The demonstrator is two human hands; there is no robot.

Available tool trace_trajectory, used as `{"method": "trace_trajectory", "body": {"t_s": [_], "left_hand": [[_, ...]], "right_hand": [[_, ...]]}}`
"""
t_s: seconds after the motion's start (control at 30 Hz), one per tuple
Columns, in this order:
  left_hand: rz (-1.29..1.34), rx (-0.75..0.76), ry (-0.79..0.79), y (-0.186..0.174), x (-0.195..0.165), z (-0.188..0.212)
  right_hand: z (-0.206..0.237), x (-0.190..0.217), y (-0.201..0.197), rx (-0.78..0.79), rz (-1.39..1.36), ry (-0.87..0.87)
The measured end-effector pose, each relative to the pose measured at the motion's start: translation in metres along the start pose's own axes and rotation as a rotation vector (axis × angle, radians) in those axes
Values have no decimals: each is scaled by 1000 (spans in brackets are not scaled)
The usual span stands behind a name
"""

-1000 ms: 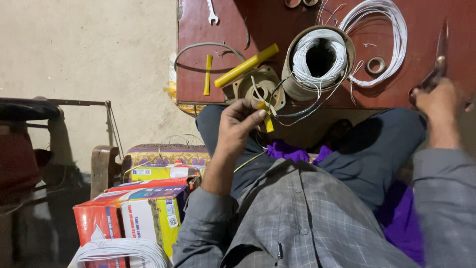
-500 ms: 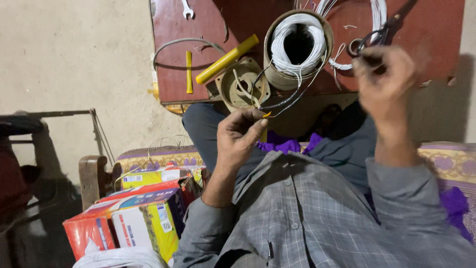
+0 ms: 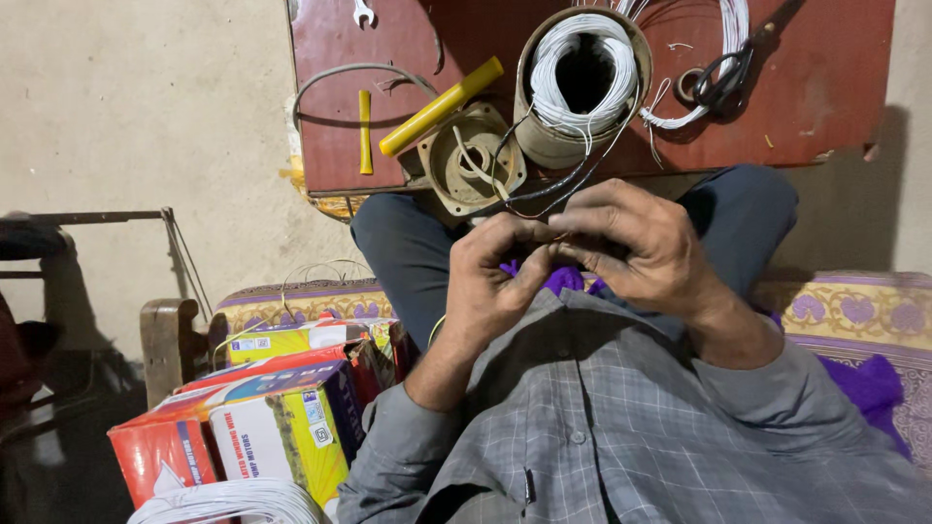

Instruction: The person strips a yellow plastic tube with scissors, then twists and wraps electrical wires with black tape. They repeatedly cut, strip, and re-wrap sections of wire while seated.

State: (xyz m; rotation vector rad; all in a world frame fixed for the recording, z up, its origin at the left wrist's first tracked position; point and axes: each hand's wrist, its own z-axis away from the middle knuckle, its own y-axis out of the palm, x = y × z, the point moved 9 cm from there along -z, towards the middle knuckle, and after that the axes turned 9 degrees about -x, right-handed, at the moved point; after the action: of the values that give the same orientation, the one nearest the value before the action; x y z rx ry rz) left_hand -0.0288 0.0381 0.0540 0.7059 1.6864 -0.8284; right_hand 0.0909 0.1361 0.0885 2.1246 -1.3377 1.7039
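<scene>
At frame centre both hands, left hand (image 3: 500, 281) and right hand (image 3: 631, 243), pinch thin wires (image 3: 544, 189) in a clenched grip, below the round tub (image 3: 539, 146) holding a white wire coil (image 3: 582, 68) on the worktop (image 3: 825, 87).

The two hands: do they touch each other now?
Touching. The head view shows the left hand and the right hand meeting at their fingertips, with no gap between them.

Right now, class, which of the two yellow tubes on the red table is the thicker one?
The thicker yellow tube lies at a slant, nearer the white wire coil; the thin yellow tube lies left of it, pointing straight up the table.
</scene>
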Motion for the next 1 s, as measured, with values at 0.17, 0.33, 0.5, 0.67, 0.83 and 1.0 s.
{"method": "trace_trajectory", "body": {"t_s": [0.17, 0.33, 0.5, 0.67, 0.83, 1.0], "left_hand": [[2, -17, 8, -4, -7, 9], [145, 30, -25, -2, -3, 23], [723, 135, -351, 14, 14, 39], [496, 178, -129, 3, 0, 38], [363, 120, 49, -10, -12, 36], [433, 160, -96, -2, 0, 40]], "right_hand": [[5, 9, 1, -11, 128, -122], [12, 20, -1, -21, 96, -164], [22, 32, -3, -73, -24, -154], [26, 41, 3, -110, -64, -202], [27, 41, 5, -97, -126, -172], [33, 38, 7, -73, -107, -139]]}}
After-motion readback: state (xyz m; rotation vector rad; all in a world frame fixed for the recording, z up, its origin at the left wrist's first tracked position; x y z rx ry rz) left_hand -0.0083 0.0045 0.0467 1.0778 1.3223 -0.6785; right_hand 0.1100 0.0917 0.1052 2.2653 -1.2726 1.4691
